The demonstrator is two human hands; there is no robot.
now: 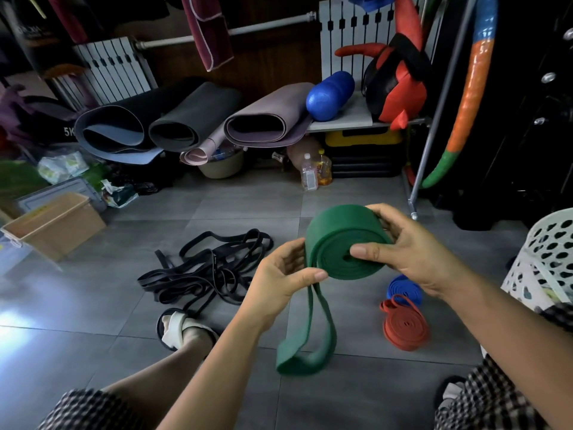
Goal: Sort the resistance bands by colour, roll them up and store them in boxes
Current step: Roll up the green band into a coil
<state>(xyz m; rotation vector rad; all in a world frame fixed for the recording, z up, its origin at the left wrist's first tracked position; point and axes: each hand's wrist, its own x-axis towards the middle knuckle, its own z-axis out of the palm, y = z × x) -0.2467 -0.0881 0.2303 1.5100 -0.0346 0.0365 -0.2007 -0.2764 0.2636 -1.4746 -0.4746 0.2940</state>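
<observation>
A wide green resistance band [339, 240], mostly wound into a thick roll, is held above the grey floor. My right hand [406, 252] grips the roll, thumb on its spiral face. My left hand [280, 273] pinches the band at the roll's left edge, where a loose loop hangs down to the floor. A rolled blue band [404, 288] and a rolled red band [406, 328] lie on the floor at the right. A tangle of black bands [207, 268] lies at the centre left. A brown box [57, 226] stands at the far left.
A clear plastic bin [12, 252] sits beside the brown box. A white perforated basket [545, 259] is at the right edge. Rolled mats [192, 119], bottles [310, 173] and a metal rack leg [414, 212] line the back. My sandalled foot [183, 332] rests by the black bands.
</observation>
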